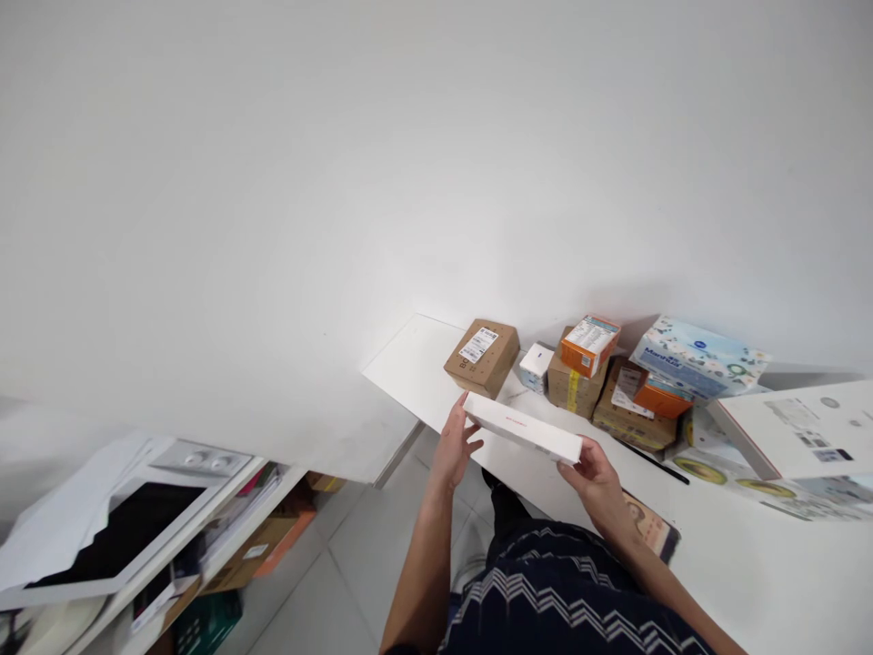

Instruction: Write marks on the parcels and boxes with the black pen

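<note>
A long, slim white box (522, 426) with small red print on its side is held up between both hands, above the near edge of the white table. My left hand (456, 446) grips its left end, the thumb by the upper edge and some fingers loose beneath. At the other end my right hand (592, 471) pinches the lower right corner. Just behind the white box sits a brown cardboard box (484, 355) with a white label. A small white box (536, 367) stands to the right of that carton.
Along the wall are stacked cartons (573, 387), an orange-and-white box (590, 344), a blue floral tissue pack (699, 357) and a large white box (805, 428). A black stick (651, 460) and a booklet (651, 526) lie on the table (743, 564). At left, a shelf holds a microwave (136, 518).
</note>
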Available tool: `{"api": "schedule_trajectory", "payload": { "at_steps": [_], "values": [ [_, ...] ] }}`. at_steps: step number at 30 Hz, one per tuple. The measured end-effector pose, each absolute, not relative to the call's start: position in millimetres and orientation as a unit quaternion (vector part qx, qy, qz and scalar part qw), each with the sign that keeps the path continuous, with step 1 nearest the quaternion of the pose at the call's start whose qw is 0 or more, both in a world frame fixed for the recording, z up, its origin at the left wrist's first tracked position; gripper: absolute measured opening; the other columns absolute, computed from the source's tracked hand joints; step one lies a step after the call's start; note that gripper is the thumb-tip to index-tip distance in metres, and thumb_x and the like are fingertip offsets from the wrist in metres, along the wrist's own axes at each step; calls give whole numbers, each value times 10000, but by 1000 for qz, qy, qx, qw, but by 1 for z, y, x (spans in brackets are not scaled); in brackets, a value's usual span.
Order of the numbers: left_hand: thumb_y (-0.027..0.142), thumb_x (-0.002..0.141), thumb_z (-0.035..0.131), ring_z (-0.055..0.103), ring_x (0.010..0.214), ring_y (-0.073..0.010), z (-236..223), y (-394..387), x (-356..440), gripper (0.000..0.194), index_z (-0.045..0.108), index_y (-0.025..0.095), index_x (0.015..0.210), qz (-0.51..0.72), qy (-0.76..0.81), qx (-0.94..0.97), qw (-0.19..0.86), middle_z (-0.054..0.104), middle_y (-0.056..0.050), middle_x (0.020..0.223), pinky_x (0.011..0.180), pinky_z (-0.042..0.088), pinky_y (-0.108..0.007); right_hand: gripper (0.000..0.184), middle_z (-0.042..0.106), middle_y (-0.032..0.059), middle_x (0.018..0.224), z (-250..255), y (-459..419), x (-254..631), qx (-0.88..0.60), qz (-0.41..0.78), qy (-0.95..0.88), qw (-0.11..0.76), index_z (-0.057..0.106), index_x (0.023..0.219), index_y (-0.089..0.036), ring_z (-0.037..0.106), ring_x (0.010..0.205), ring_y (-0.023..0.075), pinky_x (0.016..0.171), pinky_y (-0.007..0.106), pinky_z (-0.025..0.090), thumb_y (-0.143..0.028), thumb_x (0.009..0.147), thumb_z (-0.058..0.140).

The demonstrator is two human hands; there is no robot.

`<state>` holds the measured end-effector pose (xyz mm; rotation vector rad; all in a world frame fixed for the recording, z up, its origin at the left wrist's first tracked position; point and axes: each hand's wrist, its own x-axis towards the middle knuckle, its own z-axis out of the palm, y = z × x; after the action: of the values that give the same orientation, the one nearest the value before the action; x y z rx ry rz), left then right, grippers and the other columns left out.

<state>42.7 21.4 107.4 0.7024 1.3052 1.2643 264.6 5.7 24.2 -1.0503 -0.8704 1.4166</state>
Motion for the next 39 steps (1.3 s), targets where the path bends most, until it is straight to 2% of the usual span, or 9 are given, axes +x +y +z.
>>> {"api": "schedule_trajectory", "payload": {
  "at_steps": [5,12,18,20,22,25,27,33,39],
  "values": [
    [526,765,665,581,814,-144,97,25,60,620,436,429,1333,599,517,247,559,551,-30,1156,621,486,-240,383,630,41,1114,24,1,261,-436,598,-394,545,616,1003,-247,566,1065,216,987,367,422,-313,664,782],
    [378,723,722,578,818,-118,83,24,78,685,367,460,1303,637,475,205,572,541,22,1104,692,508,-260,373,624,40,1108,36,-7,259,-421,621,-442,491,610,964,-245,579,1027,213,952,355,446,-302,641,788],
    [389,683,725,610,858,-171,72,23,84,684,433,311,1296,631,463,188,593,615,-17,1044,761,484,-297,317,674,51,1096,43,1,288,-350,654,-582,333,684,1023,-243,607,1040,249,935,364,463,-356,730,720],
    [400,676,721,619,888,-202,70,23,86,622,494,250,1235,627,448,199,605,631,-39,1030,778,477,-313,280,710,53,1017,24,13,307,-439,599,-606,285,703,997,-243,645,948,249,875,362,496,-426,797,634],
    [393,682,718,622,895,-212,70,22,87,581,514,238,1203,617,443,205,617,631,-42,1034,781,476,-323,291,710,65,1049,-4,28,329,-638,410,-610,228,701,990,-241,664,879,239,865,361,503,-439,840,550],
    [364,679,731,612,941,-212,72,20,89,603,502,271,1229,604,448,223,620,598,-52,1156,784,480,-321,349,637,249,1156,-43,44,360,-739,303,-583,147,680,1031,-96,646,977,347,908,504,450,-301,869,450],
    [355,675,740,594,1003,-220,75,18,92,632,494,300,1255,597,444,241,623,539,-57,1275,792,485,-321,359,611,302,1167,-61,48,375,-768,266,-572,107,666,1052,-65,647,975,382,850,545,462,-230,858,413],
    [339,660,762,569,1068,-247,83,12,100,672,499,358,1278,586,424,273,634,425,-51,1395,818,493,-354,366,632,252,1138,-91,39,387,-781,203,-589,38,660,1082,-113,657,985,329,809,457,490,-109,826,398],
    [342,670,754,563,1054,-244,81,9,99,669,493,345,1285,587,425,281,630,405,-59,1399,796,498,-342,401,652,250,1035,-99,35,387,-770,181,-612,11,637,1143,-54,611,1024,352,820,440,473,-98,838,380]
  ]
}}
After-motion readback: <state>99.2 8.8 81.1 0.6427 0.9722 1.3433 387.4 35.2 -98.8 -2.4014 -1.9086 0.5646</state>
